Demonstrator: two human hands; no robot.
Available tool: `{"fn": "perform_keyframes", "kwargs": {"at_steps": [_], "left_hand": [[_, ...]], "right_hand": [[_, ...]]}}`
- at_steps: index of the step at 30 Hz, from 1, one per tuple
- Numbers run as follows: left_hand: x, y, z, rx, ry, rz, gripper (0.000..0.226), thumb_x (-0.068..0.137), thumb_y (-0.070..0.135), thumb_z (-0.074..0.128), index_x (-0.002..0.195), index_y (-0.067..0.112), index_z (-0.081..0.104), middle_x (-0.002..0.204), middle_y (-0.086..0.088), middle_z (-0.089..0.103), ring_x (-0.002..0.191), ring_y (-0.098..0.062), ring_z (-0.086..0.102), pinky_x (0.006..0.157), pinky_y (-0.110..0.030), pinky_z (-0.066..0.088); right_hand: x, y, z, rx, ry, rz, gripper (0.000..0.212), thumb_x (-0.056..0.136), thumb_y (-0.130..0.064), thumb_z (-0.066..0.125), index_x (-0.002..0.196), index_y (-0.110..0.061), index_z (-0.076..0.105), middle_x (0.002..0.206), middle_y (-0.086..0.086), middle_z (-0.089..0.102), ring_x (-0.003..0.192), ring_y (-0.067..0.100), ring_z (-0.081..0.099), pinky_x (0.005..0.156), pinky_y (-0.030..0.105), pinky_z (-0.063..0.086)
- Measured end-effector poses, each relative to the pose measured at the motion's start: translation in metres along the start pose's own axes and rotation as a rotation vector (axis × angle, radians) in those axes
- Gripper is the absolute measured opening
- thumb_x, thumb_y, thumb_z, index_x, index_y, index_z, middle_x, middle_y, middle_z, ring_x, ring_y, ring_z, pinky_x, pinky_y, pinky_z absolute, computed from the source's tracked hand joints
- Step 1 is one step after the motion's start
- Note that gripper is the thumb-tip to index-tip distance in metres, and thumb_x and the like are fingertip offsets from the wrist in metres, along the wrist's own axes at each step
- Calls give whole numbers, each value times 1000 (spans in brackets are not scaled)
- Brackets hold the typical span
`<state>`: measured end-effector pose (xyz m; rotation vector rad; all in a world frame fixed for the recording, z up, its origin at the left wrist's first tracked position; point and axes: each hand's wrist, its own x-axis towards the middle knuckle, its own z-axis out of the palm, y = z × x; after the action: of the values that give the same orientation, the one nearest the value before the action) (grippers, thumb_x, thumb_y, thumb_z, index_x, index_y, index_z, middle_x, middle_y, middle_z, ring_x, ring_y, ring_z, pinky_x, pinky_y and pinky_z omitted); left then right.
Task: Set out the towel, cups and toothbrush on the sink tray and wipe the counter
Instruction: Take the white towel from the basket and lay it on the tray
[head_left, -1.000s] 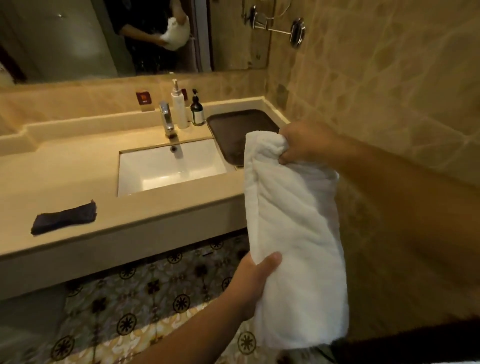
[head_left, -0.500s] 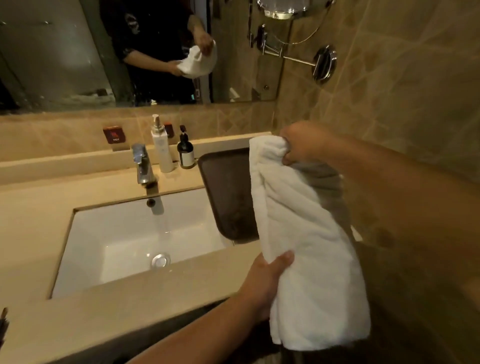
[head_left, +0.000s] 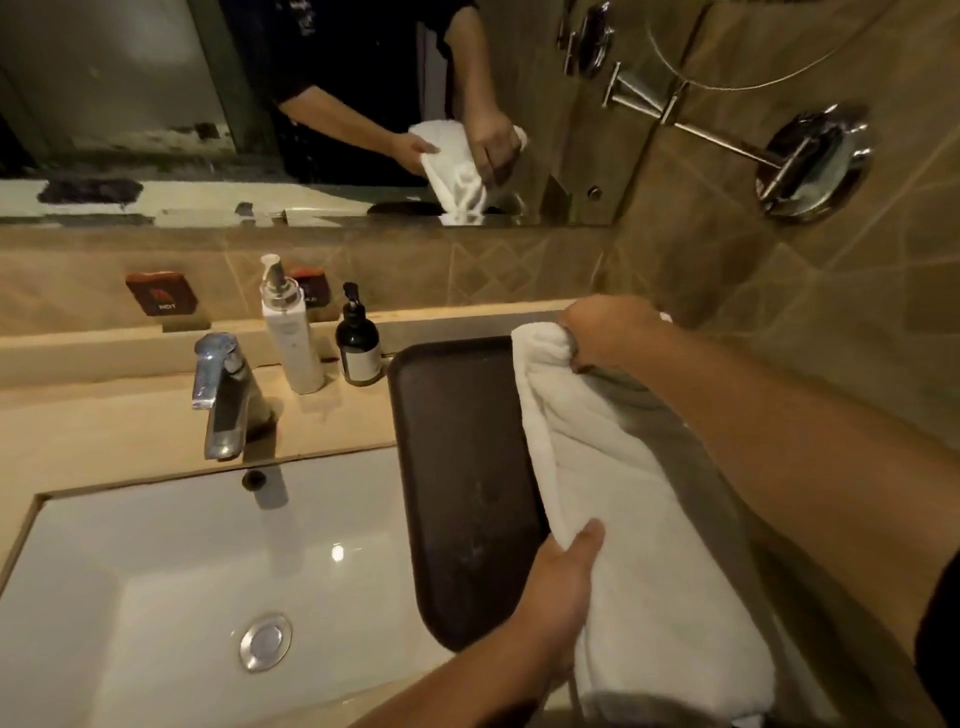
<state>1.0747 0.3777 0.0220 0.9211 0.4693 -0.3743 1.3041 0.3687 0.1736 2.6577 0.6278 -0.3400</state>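
A folded white towel (head_left: 639, 530) hangs lengthwise over the right half of the dark brown tray (head_left: 457, 467), which lies on the beige counter to the right of the basin. My right hand (head_left: 608, 330) grips the towel's far end above the tray's back edge. My left hand (head_left: 563, 587) holds its near part, thumb on top, by the tray's front. Whether the towel touches the tray I cannot tell. No cups or toothbrush are in view.
A white basin (head_left: 171, 582) with a chrome tap (head_left: 221, 395) fills the left. A white pump bottle (head_left: 291, 332) and a dark pump bottle (head_left: 357, 345) stand behind the tray's left corner. The tiled wall with a chrome mirror mount (head_left: 813, 166) is close on the right.
The view has come closer and now looks down over the counter. Both hands have carried the towel forward, from in front of the counter to above the tray's right side.
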Motion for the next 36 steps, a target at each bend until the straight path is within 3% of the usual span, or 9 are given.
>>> {"fn": "perform_keyframes", "kwargs": {"at_steps": [4,7,11,19,25,28,31,33,36], "left_hand": [[45,2,-4,45,86,16,34,97,36,59,125,17,62,115,-3,73,106,-22,68,99,-43,51],[71,-1,-3,57,170,47,32,96,35,62,123,19,59,114,-3,73,105,-19,69,97,-42,52],[91,-10,-9,334,281,49,39,95,41,60,127,21,53,121,0,66,110,-13,62,99,-32,47],[107,-14,-15,710,319,1,54,95,58,46,131,19,45,130,-4,63,123,-22,56,99,-30,43],[111,-14,-12,1171,354,-79,62,94,68,28,117,13,47,119,-15,64,111,-35,61,85,-38,44],[109,-12,-15,1330,343,-26,66,96,67,25,116,9,50,116,-18,65,106,-37,62,83,-39,45],[108,-4,-23,1425,283,-42,68,94,68,23,118,11,50,116,-15,65,104,-35,62,80,-40,41],[105,0,-30,1420,285,-10,58,91,67,30,117,17,45,117,-9,62,102,-32,61,77,-40,39],[92,0,-35,1419,384,285,49,87,57,42,125,26,36,126,-2,47,113,-25,51,89,-40,44]], "right_hand": [[53,3,27,-31,7,-57,30,81,-30,70,108,-18,68,101,5,67,89,26,63,68,32,43],[86,-2,50,-60,9,-101,26,80,-29,68,105,-19,67,97,4,66,85,25,63,67,31,42],[117,-11,85,-101,-56,-139,26,82,-31,68,106,-21,66,92,1,64,81,23,61,67,32,44],[137,-13,99,-131,-87,-153,26,83,-32,66,107,-22,65,85,-1,56,76,22,53,68,36,41],[140,-7,104,-100,-112,-198,27,84,-33,62,109,-22,66,95,1,63,83,25,58,71,37,45],[142,3,113,-101,0,-268,32,86,-35,63,115,-22,62,96,0,62,81,21,55,73,34,41],[134,6,127,-143,253,-277,40,89,-29,60,127,-22,53,118,5,61,107,27,54,96,43,35],[118,3,138,-114,376,-210,50,91,-27,56,139,-22,43,141,11,48,132,34,38,111,53,21],[77,-1,157,56,466,-6,66,90,-55,48,147,-25,34,157,11,30,145,36,18,114,59,4]]}}
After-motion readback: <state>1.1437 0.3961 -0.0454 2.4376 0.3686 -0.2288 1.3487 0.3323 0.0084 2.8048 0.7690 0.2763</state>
